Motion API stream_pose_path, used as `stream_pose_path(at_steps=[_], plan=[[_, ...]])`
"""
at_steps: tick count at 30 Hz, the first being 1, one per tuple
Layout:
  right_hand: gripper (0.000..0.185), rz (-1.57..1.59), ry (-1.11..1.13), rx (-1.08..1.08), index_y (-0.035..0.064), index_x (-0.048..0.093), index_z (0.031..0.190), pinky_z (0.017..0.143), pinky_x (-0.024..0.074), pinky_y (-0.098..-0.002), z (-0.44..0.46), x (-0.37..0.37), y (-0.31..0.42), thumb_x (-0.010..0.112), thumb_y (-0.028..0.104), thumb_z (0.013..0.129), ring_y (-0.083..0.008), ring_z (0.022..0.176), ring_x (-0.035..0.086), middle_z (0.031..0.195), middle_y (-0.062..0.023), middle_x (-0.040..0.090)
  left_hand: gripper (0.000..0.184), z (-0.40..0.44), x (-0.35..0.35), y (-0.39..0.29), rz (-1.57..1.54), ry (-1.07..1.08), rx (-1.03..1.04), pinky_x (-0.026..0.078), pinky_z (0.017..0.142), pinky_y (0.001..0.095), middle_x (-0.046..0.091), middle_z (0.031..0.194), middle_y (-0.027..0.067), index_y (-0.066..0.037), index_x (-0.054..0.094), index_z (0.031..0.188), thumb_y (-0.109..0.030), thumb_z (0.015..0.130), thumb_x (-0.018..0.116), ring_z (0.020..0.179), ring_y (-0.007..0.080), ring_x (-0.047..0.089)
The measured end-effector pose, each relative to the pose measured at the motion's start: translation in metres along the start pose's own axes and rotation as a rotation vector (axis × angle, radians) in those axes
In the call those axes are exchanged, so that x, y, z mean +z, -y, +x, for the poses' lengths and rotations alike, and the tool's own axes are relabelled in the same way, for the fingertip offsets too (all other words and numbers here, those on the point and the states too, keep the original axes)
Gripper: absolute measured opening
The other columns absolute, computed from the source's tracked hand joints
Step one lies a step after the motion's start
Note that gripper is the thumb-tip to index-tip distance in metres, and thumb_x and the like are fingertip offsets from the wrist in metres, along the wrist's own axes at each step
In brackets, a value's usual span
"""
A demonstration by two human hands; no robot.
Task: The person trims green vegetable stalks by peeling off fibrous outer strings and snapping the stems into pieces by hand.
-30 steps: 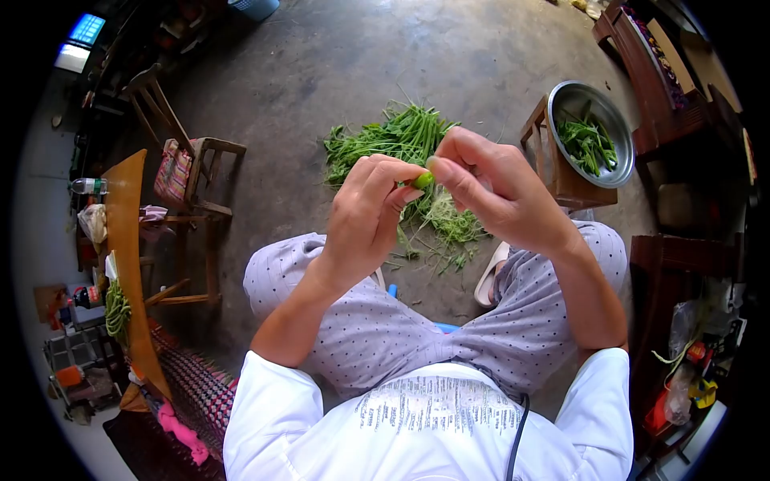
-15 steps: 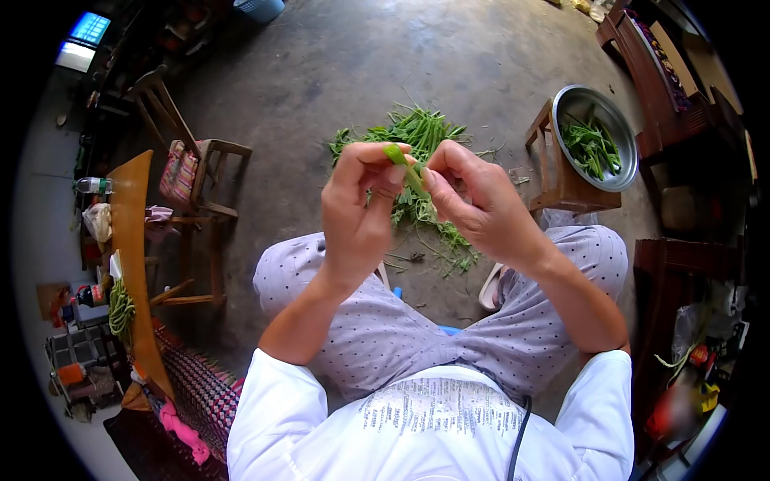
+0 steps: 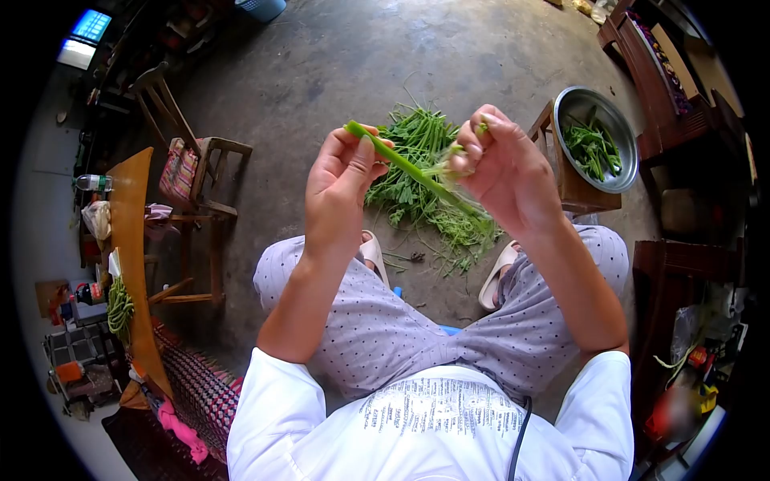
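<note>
Between its thumb and fingers, my left hand (image 3: pixel 341 180) pinches one end of a green stalk (image 3: pixel 413 170), which slants down to the right. My right hand (image 3: pixel 509 172) is raised beside the stalk, its fingers curled on thin pale strands and a small green bit. Below both hands, a heap of leafy green stems (image 3: pixel 421 132) lies on the floor, with finer shreds (image 3: pixel 461 228) at its near side. A metal basin (image 3: pixel 630 172) to the right contains more green stems (image 3: pixel 592 148).
The basin rests on a wooden stool (image 3: pixel 581 195). To the left are a wooden chair (image 3: pixel 215 147) and a wooden board (image 3: pixel 128 240) with a bottle (image 3: pixel 95 183) beside it. My two sandalled feet stand on the floor below the heap.
The stalk now stretches out long from my left hand, which has moved left. My right hand has moved up and right, away from my left hand, with strands in its fingers.
</note>
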State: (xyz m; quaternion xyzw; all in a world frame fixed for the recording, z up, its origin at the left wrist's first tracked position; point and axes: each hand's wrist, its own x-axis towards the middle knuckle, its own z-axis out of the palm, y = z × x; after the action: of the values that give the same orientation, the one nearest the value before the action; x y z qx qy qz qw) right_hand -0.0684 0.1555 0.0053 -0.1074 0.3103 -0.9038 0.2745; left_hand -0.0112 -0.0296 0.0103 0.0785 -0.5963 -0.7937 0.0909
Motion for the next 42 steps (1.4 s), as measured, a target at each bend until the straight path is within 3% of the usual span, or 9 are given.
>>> stream_pose_path(at_steps=[3,5,9,13,14,19,22,30,42], plan=[[0.019,-0.037,0.041,-0.017,0.0087,0.048,0.086,0.064,0.0413,-0.0245,0.001,-0.009,0.007,0.046,0.024,0.097,-0.0078,0.068,0.046,0.075,0.0002,0.049,0.017,0.003,-0.008,0.0,-0.127,-0.004,-0.049,0.05,0.085,0.027,0.062,0.099,0.0079,-0.004,0.053,0.108,-0.017,0.097,0.052,0.092,0.0132,0.06],[0.02,-0.489,-0.054,0.126,0.0098,0.048,0.08,0.055,0.0347,-0.0233,-0.001,-0.008,0.014,0.048,0.023,0.095,-0.0057,0.06,0.036,0.068,0.0027,0.042,0.016,0.006,-0.014,-0.002,-0.181,0.012,-0.056,0.051,0.085,0.0276,0.062,0.099,0.0086,-0.004,0.053,0.108,-0.017,0.097,0.051,0.092,0.0144,0.062],[0.016,-1.188,0.007,0.105,0.0048,0.056,0.086,0.044,0.0285,-0.0256,-0.012,0.005,0.016,0.053,0.02,0.091,-0.0054,0.047,0.036,0.053,0.0051,0.04,0.019,0.008,-0.023,-0.007,-0.207,-0.001,-0.012,0.051,0.081,0.0258,0.062,0.099,0.009,-0.003,0.052,0.111,-0.015,0.097,0.052,0.088,0.0133,0.061],[0.016,-1.588,0.257,0.169,0.0017,0.062,0.085,0.046,0.0362,-0.0349,-0.017,0.008,0.026,0.063,0.018,0.088,-0.0204,0.044,0.05,0.054,-0.0104,0.054,0.018,0.013,-0.034,-0.01,-0.25,-0.019,0.03,0.052,0.08,0.0262,0.063,0.097,0.0077,-0.003,0.053,0.11,-0.014,0.096,0.053,0.088,0.0135,0.061],[0.016,-1.585,0.22,0.139,0.0031,0.064,0.083,0.048,0.0394,-0.0372,-0.018,0.012,0.024,0.067,0.018,0.084,-0.027,0.048,0.054,0.058,-0.0135,0.058,0.019,0.013,-0.036,-0.011,-0.247,-0.021,0.039,0.052,0.08,0.0261,0.063,0.097,0.0077,-0.003,0.053,0.111,-0.015,0.096,0.052,0.088,0.0135,0.062],[0.012,-1.568,0.238,-0.076,0.0037,0.064,0.084,0.05,0.042,-0.0379,-0.019,0.005,0.013,0.066,0.015,0.084,-0.0285,0.051,0.056,0.059,-0.0133,0.058,0.024,0.008,-0.021,-0.016,-0.155,-0.026,0.028,0.051,0.08,0.0256,0.063,0.099,0.0082,-0.002,0.054,0.115,-0.019,0.097,0.052,0.089,0.0126,0.062],[0.01,-1.541,0.198,-0.079,0.0037,0.063,0.083,0.051,0.0428,-0.0386,-0.017,0.011,0.014,0.066,0.013,0.083,-0.0295,0.052,0.058,0.06,-0.0143,0.058,0.029,0.002,-0.013,-0.009,0.041,0.199,-0.044,0.051,0.084,0.0265,0.063,0.103,0.0103,0.001,0.054,0.119,-0.018,0.098,0.048,0.095,0.0161,0.063],[0.004,-1.667,0.259,-0.335,0.0033,0.06,0.079,0.054,0.044,-0.0403,-0.019,-0.005,0.021,0.064,0.004,0.078,-0.0315,0.057,0.06,0.063,-0.0153,0.058,0.027,0.015,-0.037,-0.012,-0.186,0.13,0.026,0.051,0.086,0.0271,0.063,0.101,0.0101,0.002,0.054,0.117,-0.017,0.098,0.049,0.094,0.0162,0.061],[0.008,-2.007,-0.06,0.262,-0.0024,0.059,0.074,0.062,0.0436,-0.0443,-0.035,-0.054,0.064,0.059,0.005,0.075,-0.0386,0.067,0.057,0.07,-0.0212,0.058,0.026,0.013,-0.062,-0.027,-0.266,0.014,0.143,0.052,0.085,0.0271,0.064,0.098,0.0122,0.003,0.055,0.114,-0.017,0.097,0.051,0.092,0.0172,0.063]])
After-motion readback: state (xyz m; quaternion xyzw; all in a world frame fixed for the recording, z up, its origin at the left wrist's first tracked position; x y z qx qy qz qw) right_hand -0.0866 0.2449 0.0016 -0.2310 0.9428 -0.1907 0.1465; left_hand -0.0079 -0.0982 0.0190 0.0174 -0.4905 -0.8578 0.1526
